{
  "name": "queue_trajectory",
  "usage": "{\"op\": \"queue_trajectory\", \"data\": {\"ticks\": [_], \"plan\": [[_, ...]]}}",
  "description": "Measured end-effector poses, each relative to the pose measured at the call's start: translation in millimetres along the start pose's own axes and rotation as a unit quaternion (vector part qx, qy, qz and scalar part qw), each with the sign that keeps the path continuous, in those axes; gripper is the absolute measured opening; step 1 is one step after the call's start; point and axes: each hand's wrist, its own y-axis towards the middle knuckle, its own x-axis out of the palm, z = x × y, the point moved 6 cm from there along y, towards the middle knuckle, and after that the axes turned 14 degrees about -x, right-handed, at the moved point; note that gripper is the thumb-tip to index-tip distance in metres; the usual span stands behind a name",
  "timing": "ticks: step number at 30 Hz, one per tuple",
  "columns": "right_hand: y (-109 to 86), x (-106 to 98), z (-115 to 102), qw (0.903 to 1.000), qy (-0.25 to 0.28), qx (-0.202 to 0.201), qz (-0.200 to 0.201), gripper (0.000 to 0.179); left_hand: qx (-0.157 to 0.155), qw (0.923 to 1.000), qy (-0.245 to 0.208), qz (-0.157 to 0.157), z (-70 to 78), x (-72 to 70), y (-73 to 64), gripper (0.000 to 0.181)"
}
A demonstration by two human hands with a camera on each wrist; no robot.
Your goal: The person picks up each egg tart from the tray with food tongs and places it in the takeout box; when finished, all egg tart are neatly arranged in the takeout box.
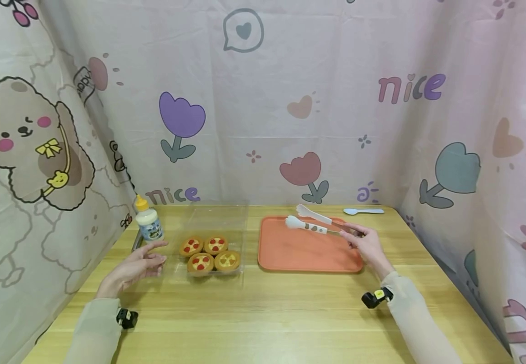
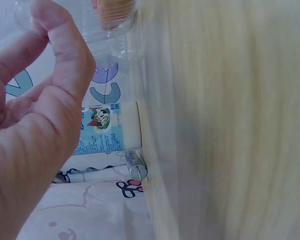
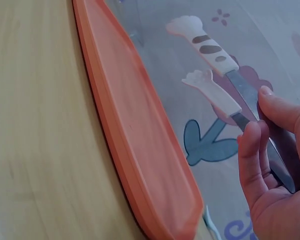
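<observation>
My right hand (image 1: 366, 246) grips a pair of tongs (image 1: 314, 227) by its metal arms. The white tips are shaped like paws, one with brown patches, and they stand apart above an orange tray (image 1: 285, 258). In the right wrist view the thumb and fingers press the tongs (image 3: 245, 92) from both sides. My left hand (image 1: 133, 270) hovers with loosely bent fingers, holding nothing, left of a clear plastic box (image 1: 240, 227). Inside the box sit several small tarts (image 1: 200, 263) with red or yellow toppings, its lid raised at the back.
Behind the left hand stands a bottle (image 1: 149, 222) with a yellow nozzle and blue label. A metal cylinder-like object (image 2: 136, 166) lies beside it. A pale blue spoon (image 1: 364, 211) lies at the table's back right. Patterned curtains (image 1: 253, 126) enclose the wooden table (image 1: 253, 318).
</observation>
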Motion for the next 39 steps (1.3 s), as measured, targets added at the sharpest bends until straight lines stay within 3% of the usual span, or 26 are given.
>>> {"op": "queue_trajectory", "data": {"ticks": [11, 29, 36, 39], "plan": [[-7.3, -29.5, 10.8, 0.9961, 0.061, -0.019, 0.061, 0.056, -0.006, 0.9999, -0.014, -0.001, -0.4, 1.5, -0.4, 0.074], [-22.8, -75.5, 24.1, 0.9929, 0.05, 0.022, 0.106, 0.066, -0.003, 0.9998, -0.021, -0.006, 2.1, 0.8, -0.8, 0.072], [-28.2, -87.7, 30.6, 0.9892, 0.088, 0.0, 0.118, 0.048, -0.004, 0.9998, -0.018, -0.006, 3.5, 1.7, -2.0, 0.073], [-31.4, -94.1, 32.1, 0.9907, 0.06, -0.01, 0.122, 0.037, -0.006, 0.9997, -0.021, -0.007, 3.0, 2.4, -2.4, 0.074]]}}
